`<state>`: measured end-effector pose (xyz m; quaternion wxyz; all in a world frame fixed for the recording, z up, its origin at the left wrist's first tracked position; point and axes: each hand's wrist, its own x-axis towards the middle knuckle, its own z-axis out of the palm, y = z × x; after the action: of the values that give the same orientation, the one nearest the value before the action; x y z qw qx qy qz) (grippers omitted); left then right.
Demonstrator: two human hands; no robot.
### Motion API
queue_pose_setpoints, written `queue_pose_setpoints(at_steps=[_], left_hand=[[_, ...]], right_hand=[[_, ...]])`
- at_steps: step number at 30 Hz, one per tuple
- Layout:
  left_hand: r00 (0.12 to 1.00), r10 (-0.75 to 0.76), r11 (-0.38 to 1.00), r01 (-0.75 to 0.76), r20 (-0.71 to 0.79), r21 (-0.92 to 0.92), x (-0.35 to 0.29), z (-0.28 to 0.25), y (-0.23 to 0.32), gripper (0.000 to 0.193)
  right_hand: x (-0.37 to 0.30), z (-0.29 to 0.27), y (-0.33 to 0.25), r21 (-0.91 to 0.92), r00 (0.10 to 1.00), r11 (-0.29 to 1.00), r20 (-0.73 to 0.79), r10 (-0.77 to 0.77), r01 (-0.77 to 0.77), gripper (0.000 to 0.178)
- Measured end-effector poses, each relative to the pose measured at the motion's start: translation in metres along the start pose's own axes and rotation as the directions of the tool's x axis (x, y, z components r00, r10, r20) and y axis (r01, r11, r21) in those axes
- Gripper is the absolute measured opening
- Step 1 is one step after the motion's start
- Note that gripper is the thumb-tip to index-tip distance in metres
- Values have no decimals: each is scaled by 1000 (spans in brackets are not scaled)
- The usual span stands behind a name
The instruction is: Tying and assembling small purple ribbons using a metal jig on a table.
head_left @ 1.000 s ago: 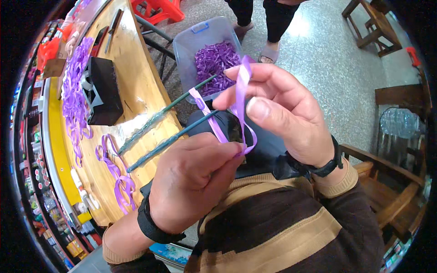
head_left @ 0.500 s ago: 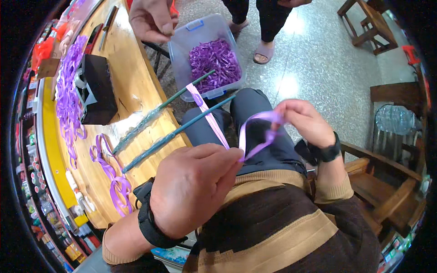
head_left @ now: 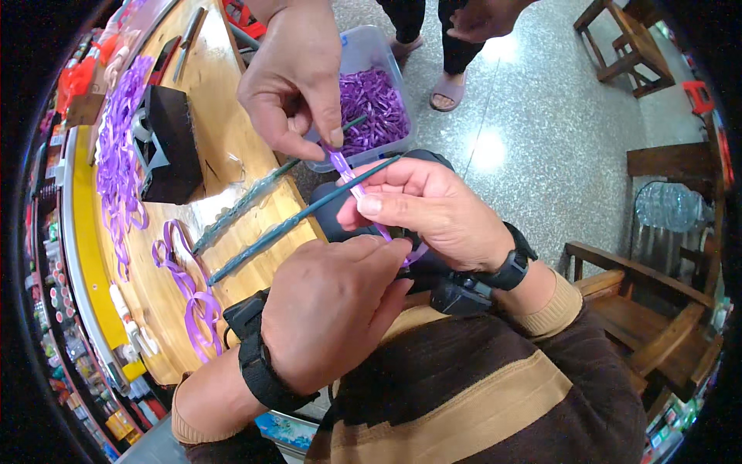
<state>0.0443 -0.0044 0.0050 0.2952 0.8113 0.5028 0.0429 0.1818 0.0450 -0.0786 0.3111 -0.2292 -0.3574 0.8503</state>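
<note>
A strip of purple ribbon [head_left: 345, 172] runs across two dark green rods that jut out past the table edge, the far rod [head_left: 251, 195] and the near rod [head_left: 305, 216]. My left hand [head_left: 328, 309] pinches the ribbon's lower part between thumb and fingers close to my lap. Just past the near rod, my right hand [head_left: 433, 216] is closed on the strip, thumb pressed over it. Another person's hand [head_left: 297, 85] pinches the strip's upper end at the far rod. A ribbon loop shows partly beneath my hands.
Purple ribbon pieces fill a clear plastic tub [head_left: 406, 135] on the floor ahead. On the wooden table [head_left: 220, 116] lie loose purple ribbons [head_left: 202, 309], a ribbon bundle [head_left: 120, 147] and a black box [head_left: 171, 147]. A wooden chair [head_left: 641, 317] stands at right.
My right hand has moved left from the loose ribbon loop to the strip by the near rod. The other person's hand has come down and now pinches the strip's upper end.
</note>
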Motion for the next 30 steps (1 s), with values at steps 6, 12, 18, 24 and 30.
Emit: queue_pose_setpoints(at_steps=[6, 12, 18, 24, 30], left_hand=[[999, -19, 999, 20, 37, -37, -5, -4, 3, 34], [989, -111, 986, 98, -93, -138, -37, -28, 10, 38], [858, -342, 925, 234, -384, -299, -82, -47, 18, 34], [776, -321, 908, 89, -543, -409, -87, -50, 3, 36], [722, -395, 880, 121, -568, -459, -62, -40, 4, 29]], right_hand=[[3, 7, 9, 86, 989, 995, -136, 56, -44, 18], [6, 7, 13, 46, 987, 999, -159, 20, -13, 17], [7, 9, 18, -100, 983, 995, -178, -38, 20, 20], [6, 12, 19, -184, 979, 983, -196, -49, 12, 22], [6, 14, 21, -205, 975, 978, -207, -75, 32, 23]])
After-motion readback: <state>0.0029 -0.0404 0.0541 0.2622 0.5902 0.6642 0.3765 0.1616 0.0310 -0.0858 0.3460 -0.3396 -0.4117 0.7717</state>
